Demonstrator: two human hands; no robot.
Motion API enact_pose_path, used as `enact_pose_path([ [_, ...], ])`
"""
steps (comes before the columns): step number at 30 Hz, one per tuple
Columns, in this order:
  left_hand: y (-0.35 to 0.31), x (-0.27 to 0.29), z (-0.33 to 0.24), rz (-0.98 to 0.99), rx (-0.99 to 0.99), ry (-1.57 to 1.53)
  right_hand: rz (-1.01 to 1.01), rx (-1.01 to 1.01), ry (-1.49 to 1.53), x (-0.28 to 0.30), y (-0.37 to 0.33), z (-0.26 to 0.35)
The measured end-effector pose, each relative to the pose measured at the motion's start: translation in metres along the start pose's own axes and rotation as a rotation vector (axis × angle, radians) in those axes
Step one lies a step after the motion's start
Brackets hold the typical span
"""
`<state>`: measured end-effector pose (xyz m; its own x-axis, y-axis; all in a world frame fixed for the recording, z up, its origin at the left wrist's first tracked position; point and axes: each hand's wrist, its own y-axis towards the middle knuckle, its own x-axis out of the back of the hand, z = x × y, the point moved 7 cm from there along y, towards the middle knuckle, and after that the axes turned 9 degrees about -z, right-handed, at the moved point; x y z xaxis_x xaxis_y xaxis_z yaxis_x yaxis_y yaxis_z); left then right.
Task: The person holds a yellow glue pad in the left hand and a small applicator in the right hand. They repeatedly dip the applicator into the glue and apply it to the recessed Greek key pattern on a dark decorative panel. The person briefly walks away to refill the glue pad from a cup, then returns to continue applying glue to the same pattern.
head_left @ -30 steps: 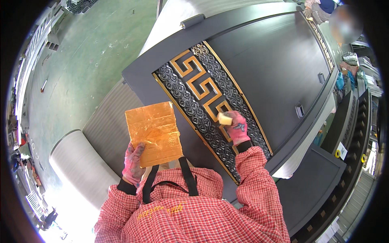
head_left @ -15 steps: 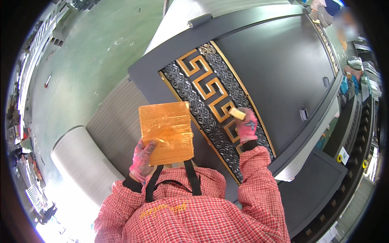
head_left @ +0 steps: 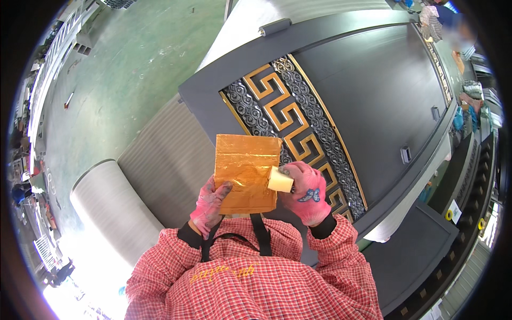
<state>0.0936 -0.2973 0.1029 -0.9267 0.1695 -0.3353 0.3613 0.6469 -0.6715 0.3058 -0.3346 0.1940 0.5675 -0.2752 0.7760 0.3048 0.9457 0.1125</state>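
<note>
My left hand [head_left: 209,205], in a pink glove, grips a cardboard piece [head_left: 242,157] by its lower left corner, thumb on top. Its face is coated in shiny gold paint. In my gloved right hand [head_left: 306,193] is a small pale yellow sponge block [head_left: 280,180], pinched and held at the right edge of the cardboard. Beyond both hands lies a dark grey door panel [head_left: 368,96]. Its decorative band carries a gold-coloured key pattern [head_left: 292,118] between dark scrollwork strips [head_left: 314,106]. The cardboard and my right hand hide part of the band.
A large roll of pale sheet material [head_left: 114,205] lies to the left, with a length spread under the panel. Metal handles [head_left: 406,154] stand on the panel at right. Dark beams [head_left: 453,224] run along the right side. Another person [head_left: 434,24] is at the far right.
My right hand has come off the key pattern and moved left and nearer, bringing the sponge to the cardboard. The cardboard and left hand have shifted right. The view has moved slightly.
</note>
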Motion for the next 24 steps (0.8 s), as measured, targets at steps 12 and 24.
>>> enact_pose_path([
  [12, 0.004, 0.012, 0.000, -0.019, 0.008, -0.085, -0.272, -0.483, 0.353, -0.008, -0.019, -0.151],
  [24, 0.005, 0.013, 0.000, -0.061, 0.028, -0.061, -0.058, -0.337, -0.004, -0.043, 0.003, -0.203],
])
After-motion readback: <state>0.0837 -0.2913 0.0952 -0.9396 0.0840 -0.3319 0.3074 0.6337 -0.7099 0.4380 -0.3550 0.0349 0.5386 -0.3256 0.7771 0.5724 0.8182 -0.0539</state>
